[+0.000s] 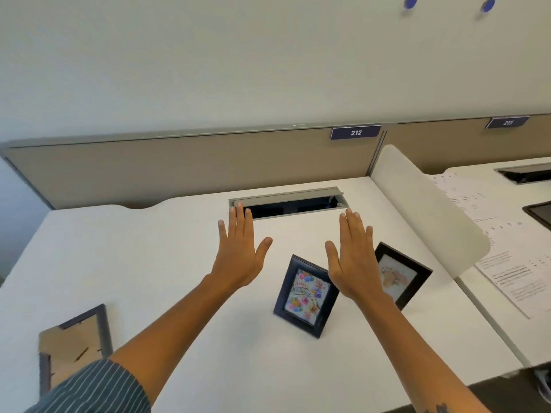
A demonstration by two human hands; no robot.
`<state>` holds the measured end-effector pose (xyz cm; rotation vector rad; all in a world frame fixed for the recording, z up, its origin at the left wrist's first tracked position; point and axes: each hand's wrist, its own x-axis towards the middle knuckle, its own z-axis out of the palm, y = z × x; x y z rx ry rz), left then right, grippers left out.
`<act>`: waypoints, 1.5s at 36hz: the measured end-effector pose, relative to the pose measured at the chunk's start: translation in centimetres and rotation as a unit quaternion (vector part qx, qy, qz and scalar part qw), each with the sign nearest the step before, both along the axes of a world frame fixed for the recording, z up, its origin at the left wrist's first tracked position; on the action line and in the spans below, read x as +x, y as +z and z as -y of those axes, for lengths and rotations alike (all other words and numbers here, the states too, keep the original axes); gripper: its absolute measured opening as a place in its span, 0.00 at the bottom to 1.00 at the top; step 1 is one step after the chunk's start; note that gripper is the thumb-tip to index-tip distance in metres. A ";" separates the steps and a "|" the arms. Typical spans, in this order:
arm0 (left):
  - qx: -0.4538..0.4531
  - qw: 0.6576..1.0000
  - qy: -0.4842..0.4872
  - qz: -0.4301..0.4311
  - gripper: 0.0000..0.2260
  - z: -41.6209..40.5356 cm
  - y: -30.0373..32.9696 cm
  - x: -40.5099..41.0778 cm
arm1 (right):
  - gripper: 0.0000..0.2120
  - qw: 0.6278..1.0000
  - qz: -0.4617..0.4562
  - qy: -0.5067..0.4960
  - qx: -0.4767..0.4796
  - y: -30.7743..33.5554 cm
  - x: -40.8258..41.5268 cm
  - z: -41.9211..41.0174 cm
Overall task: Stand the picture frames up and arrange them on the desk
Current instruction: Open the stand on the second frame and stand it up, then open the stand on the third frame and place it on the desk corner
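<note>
A black frame with a colourful birthday picture (305,296) stands upright near the middle of the white desk (134,257). A second black frame with a pale picture (401,275) stands to its right, partly behind my right hand. A third frame (74,344) lies face down at the desk's left front, its brown back showing, partly covered by my striped sleeve. My left hand (238,251) and my right hand (354,257) hover flat above the desk, fingers spread, holding nothing.
An open cable slot (289,204) sits in the desk beyond my fingertips. A tan partition (179,168) with label 212 closes the back. A white rounded divider (429,210) borders the right; printed papers (512,263) lie on the neighbouring desk.
</note>
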<state>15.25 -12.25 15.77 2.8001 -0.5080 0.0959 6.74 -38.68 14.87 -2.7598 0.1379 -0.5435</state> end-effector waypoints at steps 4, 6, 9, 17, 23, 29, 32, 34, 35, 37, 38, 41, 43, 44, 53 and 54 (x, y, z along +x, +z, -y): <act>-0.009 1.000 0.029 -0.003 0.42 -4.3 -0.3 -0.7 | 0.35 0.999 -0.001 0.039 -0.001 0.2 1.2 -3.7; -0.012 0.999 0.047 -0.006 0.41 -6.7 -0.6 -1.1 | 0.35 0.998 -0.004 0.057 0.001 0.1 1.8 -5.7; -0.008 0.997 0.071 -0.013 0.41 -10.4 -1.4 -1.8 | 0.34 0.996 -0.005 0.084 0.005 -0.2 2.4 -8.7; -0.021 0.988 0.148 -0.048 0.40 -20.2 -3.9 -4.8 | 0.34 0.984 -0.036 0.168 0.034 -2.1 3.6 -17.2; -0.020 0.977 0.201 -0.070 0.40 -26.5 -6.0 -7.5 | 0.34 0.971 -0.065 0.225 0.035 -4.4 3.6 -23.9; -0.041 0.961 0.260 -0.088 0.40 -31.5 -8.4 -9.6 | 0.34 0.955 -0.088 0.281 0.040 -6.6 3.2 -30.4; -0.068 0.950 0.284 -0.111 0.40 -33.5 -10.0 -10.6 | 0.34 0.944 -0.111 0.306 0.050 -7.7 3.0 -33.6; -0.066 0.943 0.302 -0.121 0.39 -34.7 -11.0 -11.4 | 0.34 0.937 -0.129 0.319 0.056 -8.4 2.8 -35.5; -0.070 0.939 0.311 -0.127 0.39 -35.2 -11.5 -11.8 | 0.34 0.934 -0.138 0.325 0.057 -8.8 2.6 -36.4; -0.084 0.930 0.333 -0.132 0.40 -36.1 -12.3 -12.7 | 0.34 0.925 -0.169 0.334 0.061 -9.6 2.3 -38.1; -0.096 0.922 0.349 -0.134 0.41 -36.4 -12.7 -13.1 | 0.34 0.919 -0.191 0.338 0.065 -10.0 2.1 -38.9; -0.135 0.887 0.416 -0.150 0.44 -37.0 -13.7 -14.3 | 0.33 0.899 -0.265 0.341 0.077 -10.9 1.3 -40.9; -0.163 0.856 0.463 -0.163 0.45 -37.3 -14.3 -15.0 | 0.33 0.888 -0.303 0.337 0.075 -11.4 0.7 -42.1; -0.169 0.844 0.481 -0.163 0.46 -37.5 -14.6 -15.4 | 0.32 0.884 -0.317 0.337 0.065 -11.7 0.4 -42.5; -0.134 0.835 0.501 -0.184 0.43 -38.1 -14.8 -17.4 | 0.32 0.850 -0.395 0.345 0.040 -13.8 -2.1 -45.5; -0.130 0.836 0.499 -0.188 0.41 -38.0 -14.6 -17.4 | 0.34 0.848 -0.400 0.344 0.042 -13.9 -2.4 -45.8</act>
